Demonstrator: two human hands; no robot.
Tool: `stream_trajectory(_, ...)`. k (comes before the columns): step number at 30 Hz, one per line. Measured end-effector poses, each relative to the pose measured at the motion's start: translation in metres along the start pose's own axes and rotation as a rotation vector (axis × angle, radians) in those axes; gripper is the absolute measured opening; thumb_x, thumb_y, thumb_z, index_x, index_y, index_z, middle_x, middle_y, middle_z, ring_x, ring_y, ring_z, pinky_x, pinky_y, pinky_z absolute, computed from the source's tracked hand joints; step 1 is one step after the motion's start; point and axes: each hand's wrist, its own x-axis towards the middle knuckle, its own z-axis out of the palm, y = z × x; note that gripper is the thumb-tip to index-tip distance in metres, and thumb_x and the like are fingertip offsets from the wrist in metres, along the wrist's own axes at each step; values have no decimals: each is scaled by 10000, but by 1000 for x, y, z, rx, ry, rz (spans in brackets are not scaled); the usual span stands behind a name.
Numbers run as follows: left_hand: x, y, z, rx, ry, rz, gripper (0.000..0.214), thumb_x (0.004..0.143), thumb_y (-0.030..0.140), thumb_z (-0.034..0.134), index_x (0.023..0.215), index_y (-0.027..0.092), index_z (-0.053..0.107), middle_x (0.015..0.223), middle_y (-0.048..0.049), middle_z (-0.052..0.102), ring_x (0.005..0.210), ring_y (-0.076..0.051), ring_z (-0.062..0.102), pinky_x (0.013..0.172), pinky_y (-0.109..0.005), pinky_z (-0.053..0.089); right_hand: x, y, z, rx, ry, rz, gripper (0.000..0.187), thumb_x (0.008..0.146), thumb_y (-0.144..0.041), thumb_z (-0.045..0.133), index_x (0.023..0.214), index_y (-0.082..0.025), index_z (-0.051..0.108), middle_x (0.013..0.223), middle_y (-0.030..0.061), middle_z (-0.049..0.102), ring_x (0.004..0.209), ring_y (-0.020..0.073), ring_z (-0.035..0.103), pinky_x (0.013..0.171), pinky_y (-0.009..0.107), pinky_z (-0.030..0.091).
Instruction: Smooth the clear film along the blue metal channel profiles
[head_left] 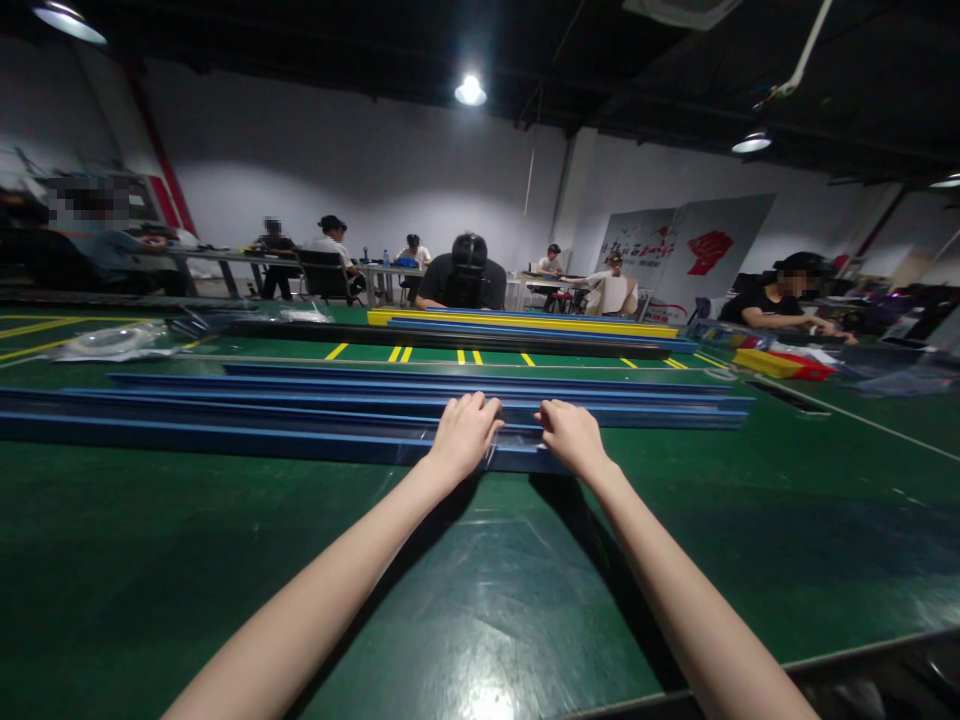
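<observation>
Several long blue channel-shaped profiles [300, 440] lie side by side across the green table [480, 560]. Over the right end of the nearest one, my left hand [466, 435] is closed, its thumb and fingers pinched together. Thin clear plastic film [491, 456] shows just below those fingertips. My right hand [573, 436] is closed too, a short gap to the right, fingers curled by the profile's end. A small whitish bit shows under its fingertips; what it grips is hidden.
Yellow [525, 321], blue and black profiles lie farther across the table, before a person [465, 275] with a lowered head. Bundled clear plastic [112, 342] sits at left. At right are a dark flat phone-like object [787, 396], yellow and red trays [784, 364] and another person [787, 300].
</observation>
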Motion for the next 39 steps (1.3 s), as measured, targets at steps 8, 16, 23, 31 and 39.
stream_trajectory(8, -2, -9, 15, 113, 28, 45, 173, 843, 251, 437, 988, 185, 505, 992, -90, 527, 950, -232, 456, 750, -334, 313, 1, 16, 24, -119, 150, -9, 232, 827, -215, 376, 834, -154, 599, 881, 98, 621, 874, 210, 502, 828, 333, 252)
stream_trajectory(16, -4, -21, 32, 103, -24, 1, 260, 872, 328, 366, 1023, 194, 530, 1003, -80, 563, 947, -202, 478, 775, -319, 311, 10, 28, 42, 128, -23, 195, 279, 832, -284, 382, 805, -194, 645, 847, 80, 666, 788, 182, 579, 687, 266, 341)
stream_trajectory(23, -2, -19, 32, 20, -52, 2, 307, 883, 339, 336, 1045, 188, 548, 1045, -66, 584, 975, -187, 501, 801, -299, 325, 10, 33, 51, 191, -40, 283, 313, 852, -341, 349, 865, -246, 647, 815, 46, 680, 724, 161, 602, 555, 229, 333)
stream_trajectory(31, -4, -8, 34, -110, -145, 75, 424, 888, 418, 280, 1225, 217, 438, 1306, -54, 436, 1190, -192, 385, 946, -337, 299, 0, 25, 44, 135, 107, 274, 300, 838, -259, 348, 838, -178, 637, 854, 90, 655, 817, 185, 565, 710, 268, 330)
stream_trajectory(39, -6, -12, 38, -58, -157, 59, 412, 887, 417, 282, 1202, 223, 464, 1283, -54, 463, 1175, -195, 408, 928, -345, 312, -11, 14, 40, 65, 342, 201, 251, 834, -218, 345, 781, -161, 583, 838, 64, 631, 819, 163, 519, 748, 271, 271)
